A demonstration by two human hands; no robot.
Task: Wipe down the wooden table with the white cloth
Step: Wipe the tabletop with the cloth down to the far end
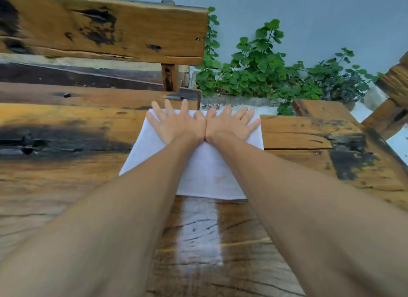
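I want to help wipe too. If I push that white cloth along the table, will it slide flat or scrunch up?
The white cloth looks soft and floppy, so it would probably scrunch under one small push. Here the left hand and right hand press it flat with spread fingers, which likely keeps it smooth. The wooden table looks rough and cracked, so the cloth may drag.

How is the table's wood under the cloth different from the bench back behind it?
The wooden table lies flat and shows a wet, shiny streak; the bench back stands on edge and looks dry. The table carries the white cloth; the bench back carries nothing. Both are rough, dark-stained wood.
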